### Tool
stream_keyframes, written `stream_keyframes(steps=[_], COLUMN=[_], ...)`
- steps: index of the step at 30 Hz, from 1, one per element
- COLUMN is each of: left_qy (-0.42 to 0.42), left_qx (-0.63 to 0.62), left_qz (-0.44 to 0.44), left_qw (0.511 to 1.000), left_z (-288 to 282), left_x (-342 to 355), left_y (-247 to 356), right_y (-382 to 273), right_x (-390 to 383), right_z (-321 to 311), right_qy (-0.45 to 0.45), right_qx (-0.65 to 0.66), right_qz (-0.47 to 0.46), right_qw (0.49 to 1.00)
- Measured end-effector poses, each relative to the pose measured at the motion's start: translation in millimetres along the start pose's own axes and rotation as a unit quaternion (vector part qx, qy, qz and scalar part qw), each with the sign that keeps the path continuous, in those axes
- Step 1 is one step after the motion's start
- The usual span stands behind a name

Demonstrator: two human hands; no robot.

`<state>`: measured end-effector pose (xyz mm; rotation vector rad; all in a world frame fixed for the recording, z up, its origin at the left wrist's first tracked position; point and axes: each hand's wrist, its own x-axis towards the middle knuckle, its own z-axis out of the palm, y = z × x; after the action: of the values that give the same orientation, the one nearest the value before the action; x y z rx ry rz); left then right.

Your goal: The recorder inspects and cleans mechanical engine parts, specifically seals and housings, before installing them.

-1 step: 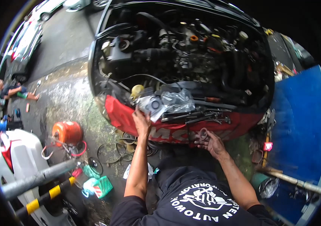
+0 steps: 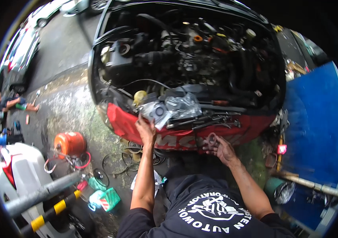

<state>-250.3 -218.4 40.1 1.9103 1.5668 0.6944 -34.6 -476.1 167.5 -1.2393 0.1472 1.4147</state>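
Observation:
A car's open engine bay (image 2: 188,59) fills the upper middle, with a red cover (image 2: 117,119) draped over its front. My left hand (image 2: 147,131) grips the lower left edge of a clear plastic packet (image 2: 157,113) holding dark rings, beside a yellow cap (image 2: 139,98). My right hand (image 2: 224,152) holds a small pale ring (image 2: 211,139) in its fingers, low in front of the red cover. A crumpled clear bag (image 2: 182,107) and several wrenches (image 2: 206,121) lie along the front of the bay.
A blue board (image 2: 315,127) stands at right. Left are an orange bucket (image 2: 69,144), a white body panel (image 2: 22,162), a metal pipe (image 2: 42,190) and a striped bar (image 2: 58,210). Hoses (image 2: 115,162) lie on the floor. A person (image 2: 10,103) sits farther back beside parked cars.
The view has shifted slightly. Both hands keep their hold on the packet and the ring, with very little movement.

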Motion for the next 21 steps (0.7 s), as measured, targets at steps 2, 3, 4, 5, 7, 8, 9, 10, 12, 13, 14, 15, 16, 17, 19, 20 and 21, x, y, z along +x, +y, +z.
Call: stream_keyframes(steps=[2,3,4,5,7,8,9,10,12,13,14,15,16,17,19,20,21], left_qy=[0.059,0.049,0.044,-0.102,-0.313,-0.373,-0.38,-0.389,-0.378,-0.345,-0.31,-0.281,-0.275,-0.27,-0.258,-0.252,-0.255], left_qx=[0.078,0.052,0.028,-0.101,-0.237,-0.248,-0.204,-0.161,-0.159,-0.175,-0.191,-0.17,-0.164,-0.162,-0.151,-0.142,-0.167], left_qz=[0.031,0.073,0.111,0.089,0.138,0.21,0.242,0.28,0.228,0.185,0.143,0.169,0.175,0.19,0.216,0.22,0.177], left_qw=[0.995,0.995,0.992,0.986,0.909,0.869,0.869,0.863,0.883,0.903,0.92,0.929,0.931,0.93,0.93,0.932,0.936], left_z=[1,-1,-3,-5,-14,-25,-28,-29,-37,-41,-45,-47,-49,-50,-57,-60,-60], left_x=[-15,-23,-32,-43,-68,-84,-96,-104,-111,-112,-114,-119,-125,-131,-142,-148,-154], left_y=[10,30,49,60,117,158,166,177,187,185,183,186,190,194,196,197,199], right_y=[-2,-5,-8,-11,-11,-10,-7,-6,-10,-15,-18,-17,-20,-22,-31,-31,-34], right_x=[-3,-4,-3,-4,0,2,3,3,-3,-9,-12,-14,-8,-1,-4,-11,-20], right_z=[0,-3,-4,-3,-8,-11,-1,3,8,13,15,12,3,-8,-3,-2,0], right_qy=[0.018,0.005,-0.013,-0.034,-0.042,-0.056,-0.069,-0.085,-0.108,-0.127,-0.147,-0.165,-0.174,-0.195,-0.231,-0.246,-0.25], right_qx=[0.028,0.046,0.061,0.074,0.077,0.072,0.072,0.033,-0.004,0.004,0.012,-0.013,-0.012,0.008,0.03,-0.073,-0.175], right_qz=[-0.012,-0.007,-0.001,0.007,0.009,0.019,0.023,-0.016,-0.057,-0.022,0.013,-0.004,-0.009,0.016,0.044,0.002,-0.043], right_qw=[0.999,0.999,0.998,0.997,0.996,0.996,0.995,0.996,0.993,0.992,0.989,0.986,0.985,0.981,0.971,0.967,0.951])
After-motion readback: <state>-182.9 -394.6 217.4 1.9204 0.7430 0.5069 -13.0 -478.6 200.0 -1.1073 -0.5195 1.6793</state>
